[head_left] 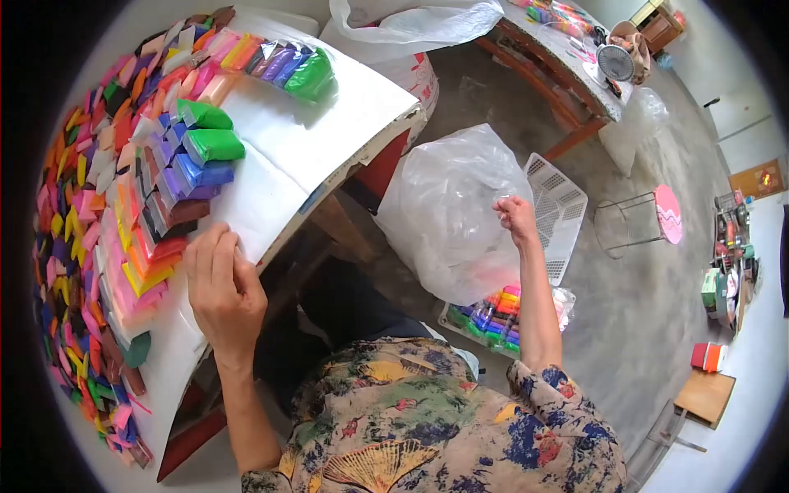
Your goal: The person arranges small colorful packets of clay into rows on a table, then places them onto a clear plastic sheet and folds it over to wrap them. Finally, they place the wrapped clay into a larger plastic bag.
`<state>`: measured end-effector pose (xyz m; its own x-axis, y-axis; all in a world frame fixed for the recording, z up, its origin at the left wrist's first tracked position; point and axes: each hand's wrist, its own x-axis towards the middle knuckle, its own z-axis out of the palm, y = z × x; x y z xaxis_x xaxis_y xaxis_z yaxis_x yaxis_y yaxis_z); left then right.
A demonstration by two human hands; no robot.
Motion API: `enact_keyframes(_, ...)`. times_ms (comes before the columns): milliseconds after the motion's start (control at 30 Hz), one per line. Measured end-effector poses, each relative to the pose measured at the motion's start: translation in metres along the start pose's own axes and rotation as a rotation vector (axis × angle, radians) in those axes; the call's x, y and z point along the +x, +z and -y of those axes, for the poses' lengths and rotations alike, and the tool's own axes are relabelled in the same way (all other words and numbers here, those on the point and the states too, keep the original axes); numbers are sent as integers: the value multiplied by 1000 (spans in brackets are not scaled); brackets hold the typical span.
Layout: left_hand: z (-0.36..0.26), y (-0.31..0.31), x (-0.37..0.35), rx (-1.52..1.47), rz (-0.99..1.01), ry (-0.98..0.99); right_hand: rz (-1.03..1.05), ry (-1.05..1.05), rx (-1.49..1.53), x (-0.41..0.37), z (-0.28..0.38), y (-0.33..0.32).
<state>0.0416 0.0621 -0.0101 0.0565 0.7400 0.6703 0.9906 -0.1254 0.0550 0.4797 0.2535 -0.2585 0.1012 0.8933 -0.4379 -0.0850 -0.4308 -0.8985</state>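
Observation:
My left hand [222, 287] is at the near edge of the white-topped table, fingers curled and close together beside the red and yellow ends of a stacked row of soft colored packets [156, 238]. What its fingertips hold, if anything, is hidden. Out to the right, my right hand [516, 218] is closed in a pinch at the edge of a large clear plastic bag [444, 205]. The bag stands puffed up over a white plastic basket [561, 209]. Below it sits a tray of wrapped multicolor packs [497, 316].
Loose colored packets [82, 222] form a big heap along the table's far left. Another wrapped row [283, 66] lies near the back. A second table [567, 49] with a small fan [615, 62] stands behind, and a pink-topped stool [668, 214] to the right.

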Motion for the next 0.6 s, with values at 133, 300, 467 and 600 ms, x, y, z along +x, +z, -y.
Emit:
enact_keyframes(133, 1, 0, -1, -9, -13, 10, 137, -2, 190, -41, 31, -15)
enact_keyframes(300, 2, 1, -2, -23, -46, 27, 290, -37, 320, -45, 38, -35)
enact_keyframes(467, -35, -16, -7, -331, 8, -25, 309, 26, 298, -72, 50, -23)
enact_keyframes(600, -98, 12, -12, -749, 284, 7, 343, 51, 259, -112, 72, -7)
